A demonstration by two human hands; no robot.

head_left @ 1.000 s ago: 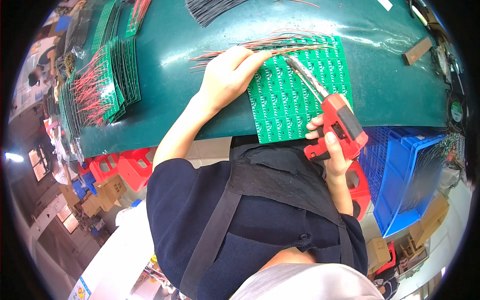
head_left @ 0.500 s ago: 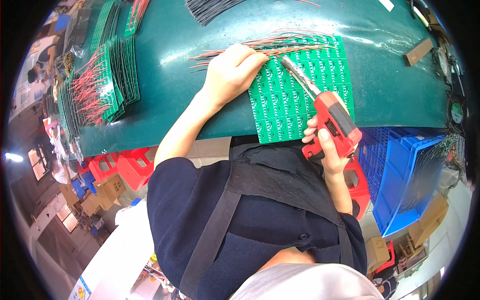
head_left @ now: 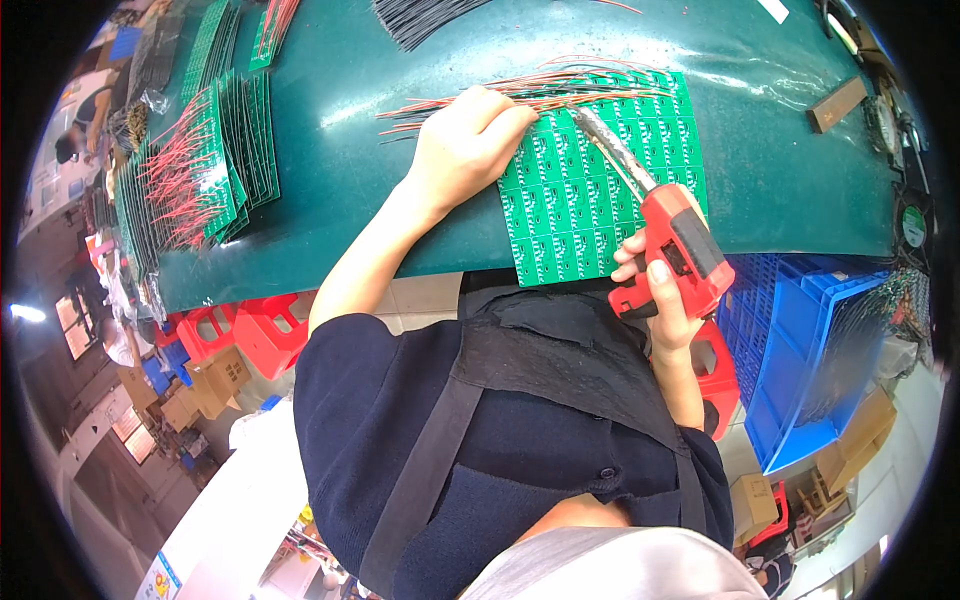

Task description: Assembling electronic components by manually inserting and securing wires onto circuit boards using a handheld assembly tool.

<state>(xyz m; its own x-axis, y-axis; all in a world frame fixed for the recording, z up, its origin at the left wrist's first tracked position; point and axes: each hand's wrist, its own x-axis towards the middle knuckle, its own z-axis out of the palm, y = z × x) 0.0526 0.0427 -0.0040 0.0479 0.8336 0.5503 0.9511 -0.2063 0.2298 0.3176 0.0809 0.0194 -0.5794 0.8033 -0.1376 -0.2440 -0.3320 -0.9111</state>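
While gripping the tool [head_left: 668, 215] with the curled fingers of the right hand [head_left: 672, 318], rests the left hand [head_left: 465, 145] over wires [head_left: 570, 101] (cannot tell whether pinching any), with the board [head_left: 575, 200] flat on the tabletop [head_left: 790, 200], stretching from the left fingers down toward the right ones.

Left hand [head_left: 468, 145] over the wires [head_left: 610, 97], right hand [head_left: 672, 315] round the glue gun [head_left: 690, 245]!
On the table [head_left: 780, 190], the circuit board [head_left: 560, 215] lies right of the left hand, wires across its far edge; the nozzle [head_left: 617, 152] reaches ahead-left from the right hand, over the board, tip near the left hand. Well left of that hand, a row of boards [head_left: 258, 145]; beyond it, a wire bundle [head_left: 425, 18]. Ahead-right of the right hand, a block [head_left: 838, 104]; right, off the table, a crate [head_left: 790, 405].
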